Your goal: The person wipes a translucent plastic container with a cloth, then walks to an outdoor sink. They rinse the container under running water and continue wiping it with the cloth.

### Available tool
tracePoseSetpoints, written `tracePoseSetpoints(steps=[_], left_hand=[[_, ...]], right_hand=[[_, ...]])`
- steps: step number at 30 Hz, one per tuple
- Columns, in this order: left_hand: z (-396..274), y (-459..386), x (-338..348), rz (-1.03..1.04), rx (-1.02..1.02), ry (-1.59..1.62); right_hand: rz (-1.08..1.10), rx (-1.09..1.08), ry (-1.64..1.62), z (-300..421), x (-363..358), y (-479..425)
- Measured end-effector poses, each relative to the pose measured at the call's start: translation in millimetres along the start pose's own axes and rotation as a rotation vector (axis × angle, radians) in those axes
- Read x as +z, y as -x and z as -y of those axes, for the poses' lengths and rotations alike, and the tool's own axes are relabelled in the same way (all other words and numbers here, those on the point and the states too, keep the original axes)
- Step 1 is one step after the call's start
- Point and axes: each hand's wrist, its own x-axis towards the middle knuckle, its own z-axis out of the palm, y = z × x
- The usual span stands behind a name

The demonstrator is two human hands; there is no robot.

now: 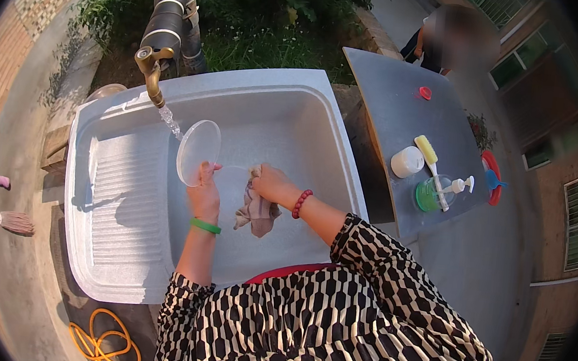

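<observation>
My left hand (205, 193), with a green band at the wrist, grips a round translucent plastic lid (199, 152) by its lower edge. The lid is tilted upright over the basin of a pale grey laundry sink (282, 143). Water runs from a brass tap (153, 81) and reaches the lid's upper left rim. To the right of the lid, my right hand (271, 183) clutches a bunched, wet-looking cloth (258, 213). The cloth hangs down into the basin, apart from the lid.
A ribbed washboard (127, 206) forms the sink's left side. On the grey table (380, 95) at right are a white jar (407, 162), a yellow-bristled brush (426, 149), a green soap pump bottle (427, 195) and a red cap (425, 93). An orange hose (105, 343) lies lower left. A person stands beyond the table.
</observation>
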Motion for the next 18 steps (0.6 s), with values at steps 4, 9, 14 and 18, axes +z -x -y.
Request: tracePoseSetpoints(steps=[4,9,14,18], left_hand=[[1,-8,-9,-0.111,0.101,0.012],[13,-11,-9,-0.187,0.004,0.140],[9,-13,-17,-0.211,-0.101,0.164],[11,-8,-26,-0.155,-0.143,0.195]], right_hand=[[0.313,0.193,-0.737,-14,15,26],[0.334,0.114,-0.958,-13,35,50],[0.397,-0.132,-0.901,3,19,70],[0.152,-0.275,-0.963,40,-32,74]])
